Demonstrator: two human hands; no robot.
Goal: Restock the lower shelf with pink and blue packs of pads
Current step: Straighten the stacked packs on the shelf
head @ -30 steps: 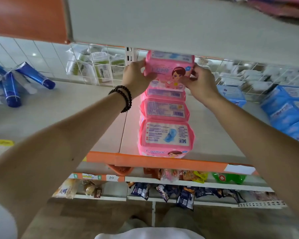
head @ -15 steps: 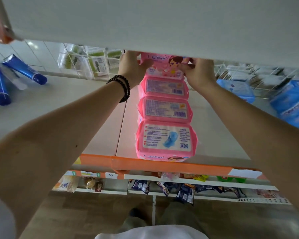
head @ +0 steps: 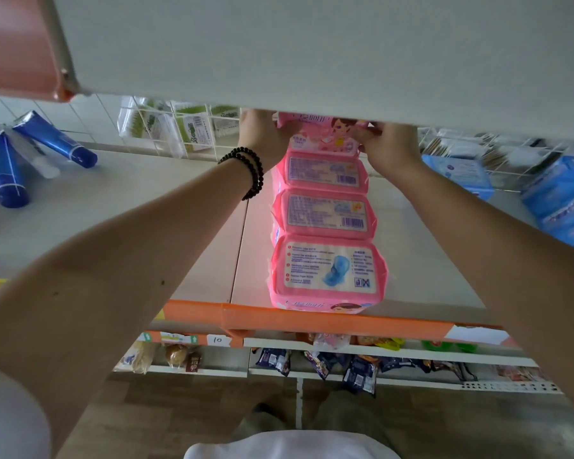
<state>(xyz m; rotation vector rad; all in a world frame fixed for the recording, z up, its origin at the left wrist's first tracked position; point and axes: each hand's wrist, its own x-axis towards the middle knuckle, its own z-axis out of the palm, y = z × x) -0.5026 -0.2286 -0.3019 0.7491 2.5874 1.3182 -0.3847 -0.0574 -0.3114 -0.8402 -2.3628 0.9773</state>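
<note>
Pink pack of pads (head: 318, 137) being seated at the rear of a row of three more pink packs (head: 327, 241) running front to back on the lower shelf (head: 193, 226). Left hand (head: 262, 134) pressing against its left end, right hand (head: 388, 144) cupping its right end; fingertips of both disappearing under the edge of the upper shelf (head: 312, 48), so impossible to tell how tightly curled. Black bead bracelet (head: 249, 170) sitting on the left wrist.

Possibly going wrong from here: rear pack tipping forward once released, standing taller than its neighbours and leaning only on the one in front; a push too hard likely sliding the whole row toward the orange shelf lip (head: 312, 318), where the front pack is already sitting at the very edge. Hands also working partly out of sight, inviting a knock against the wire mesh backing (head: 478, 150).

Blue packs (head: 564, 200) piling up at the right end of the same shelf, one more lying nearer the mesh. Blue tubes (head: 10, 164) lying loose at the far left. Small white-and-green packets (head: 179, 127) showing through the mesh behind. Snack bags (head: 345, 362) filling the shelf below.
</note>
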